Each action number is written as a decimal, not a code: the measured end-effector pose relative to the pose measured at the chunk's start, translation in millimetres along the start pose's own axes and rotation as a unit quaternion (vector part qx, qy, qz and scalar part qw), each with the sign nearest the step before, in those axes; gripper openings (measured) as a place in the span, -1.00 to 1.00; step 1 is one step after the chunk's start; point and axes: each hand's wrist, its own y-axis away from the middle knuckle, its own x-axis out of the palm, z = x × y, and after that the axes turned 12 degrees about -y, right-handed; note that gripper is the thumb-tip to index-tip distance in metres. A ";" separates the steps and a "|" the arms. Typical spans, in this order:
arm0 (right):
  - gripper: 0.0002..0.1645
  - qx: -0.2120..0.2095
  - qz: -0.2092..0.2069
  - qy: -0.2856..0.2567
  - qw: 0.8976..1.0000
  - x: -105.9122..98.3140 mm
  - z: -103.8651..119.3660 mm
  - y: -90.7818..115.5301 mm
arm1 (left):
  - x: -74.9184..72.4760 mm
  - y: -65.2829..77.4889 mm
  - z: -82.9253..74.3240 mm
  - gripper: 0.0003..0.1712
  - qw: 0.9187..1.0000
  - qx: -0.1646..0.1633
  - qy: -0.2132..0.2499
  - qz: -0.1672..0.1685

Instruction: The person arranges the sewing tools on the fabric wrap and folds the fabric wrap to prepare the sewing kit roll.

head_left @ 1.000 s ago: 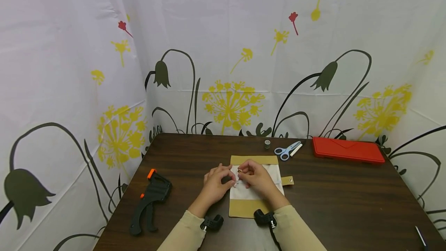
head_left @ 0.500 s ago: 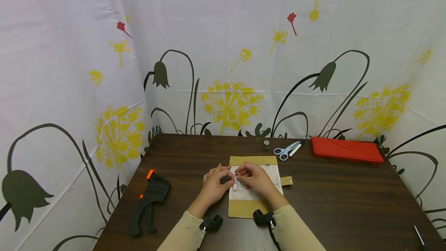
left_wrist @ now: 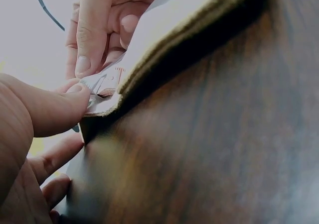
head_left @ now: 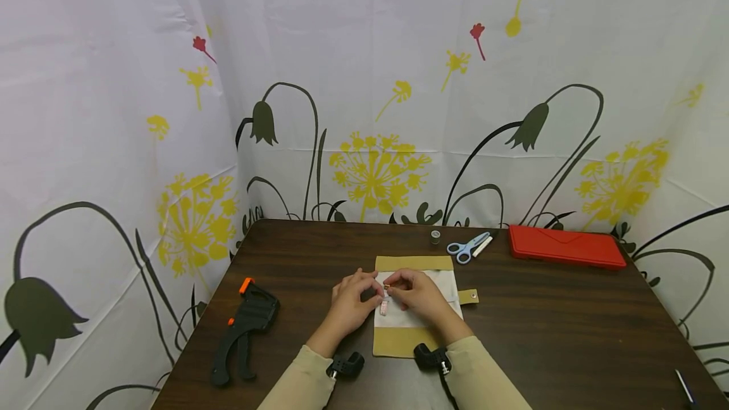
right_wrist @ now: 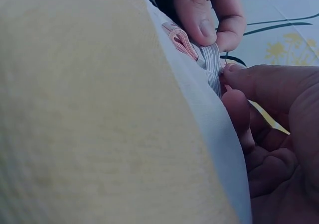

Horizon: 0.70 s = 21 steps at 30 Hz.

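A folded measuring tape (head_left: 384, 307), white with red markings, is held low over the cloth pouch (head_left: 401, 342), on its 9 o'clock side, next to a grey-white elastic band (right_wrist: 213, 64). The elastic band is pinched between thumb and forefinger of the left hand (head_left: 354, 299), at 9 o'clock on the pouch; by the right hand (head_left: 420, 296), coming in from about 4 o'clock, an end of the tape seems to be gripped just beside that pinch. The two hands are nearly touching, thumb tip to thumb tip. Whether the tape is fully threaded under the band cannot be told, as the crossing is covered by fingers. If the elastic were let slip, the tape could be pinned askew or flicked out; if the end were pulled too hard, the loose folds could be unstacked or dragged through altogether. The pouch could also be shifted or rucked, since no weight is seen on its far edge. Elsewhere on the bench (head_left: 547, 328), scissors (head_left: 468, 248) are lying at 1 to 2 o'clock from the pouch, a red case (head_left: 567, 247) between 2 and 3, and a black clamp (head_left: 250, 328) near 9.
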 end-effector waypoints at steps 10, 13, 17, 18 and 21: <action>-0.81 -0.001 -0.009 0.008 1.000 -2.2 -2.6 0.5 | 5.7 -2.0 8.5 -0.50 1.000 0.014 0.011 -0.025; -0.83 -0.001 -0.008 0.012 1.000 -2.8 -2.9 0.5 | 6.2 -2.3 11.7 -0.30 1.000 0.026 0.006 -0.012; -0.83 -0.003 -0.004 0.005 1.000 -2.9 -2.7 0.2 | 0.5 -1.2 11.5 -0.03 0.998 0.045 -0.028 0.036; -0.83 -0.002 -0.003 0.002 1.000 -2.8 -2.6 0.1 | -1.0 -0.9 11.1 0.03 0.997 0.047 -0.042 0.049; -0.81 0.000 -0.005 -0.018 1.000 -3.3 -3.1 -1.1 | -3.7 0.2 8.9 0.15 0.992 0.052 -0.088 0.075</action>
